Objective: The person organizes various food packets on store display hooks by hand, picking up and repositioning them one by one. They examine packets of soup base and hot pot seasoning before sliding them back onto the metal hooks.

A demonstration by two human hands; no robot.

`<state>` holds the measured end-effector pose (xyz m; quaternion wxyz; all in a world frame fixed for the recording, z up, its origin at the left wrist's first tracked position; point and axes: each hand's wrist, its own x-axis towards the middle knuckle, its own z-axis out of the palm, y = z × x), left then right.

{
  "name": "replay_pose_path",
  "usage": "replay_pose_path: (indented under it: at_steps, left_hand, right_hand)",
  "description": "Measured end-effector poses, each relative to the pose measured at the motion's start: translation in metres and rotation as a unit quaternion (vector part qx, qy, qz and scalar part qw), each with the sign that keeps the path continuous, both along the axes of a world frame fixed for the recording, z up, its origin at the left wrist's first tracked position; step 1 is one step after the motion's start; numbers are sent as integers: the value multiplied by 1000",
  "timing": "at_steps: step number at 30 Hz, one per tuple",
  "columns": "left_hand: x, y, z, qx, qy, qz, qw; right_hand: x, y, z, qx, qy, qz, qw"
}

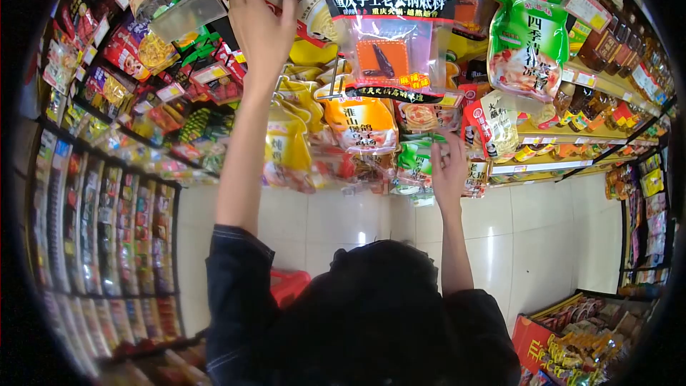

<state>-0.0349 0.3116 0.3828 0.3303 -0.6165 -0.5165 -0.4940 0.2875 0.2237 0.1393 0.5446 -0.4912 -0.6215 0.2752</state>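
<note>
My left hand (pixel 263 25) is raised at the upper left, its fingers apart at the top edge of a white and yellow packet (pixel 309 6) hanging on the rack. Whether it grips the packet is unclear. Lower down, my right hand (pixel 449 171) has its fingers slightly spread beside a green and white packet (pixel 414 164). Between the hands hang a black-topped packet with an orange-red block (pixel 382 50) and an orange packet (pixel 359 123). Yellow packets (pixel 286 146) hang below my left forearm.
A large green packet (pixel 530 43) hangs at the upper right, near shelves of bottles (pixel 607 46). Shelves of small packets (pixel 107 221) stand at the left. A red object (pixel 288 284) is on the tiled floor (pixel 493 236). A red display box (pixel 532 347) sits at the lower right.
</note>
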Motion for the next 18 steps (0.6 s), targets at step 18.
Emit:
replay_pose_path:
  at_steps: [18]
  left_hand:
    - [108,-163,-188,-246,-166,-162,941]
  right_hand:
    - [-13,33,22,82,-16,-116,990]
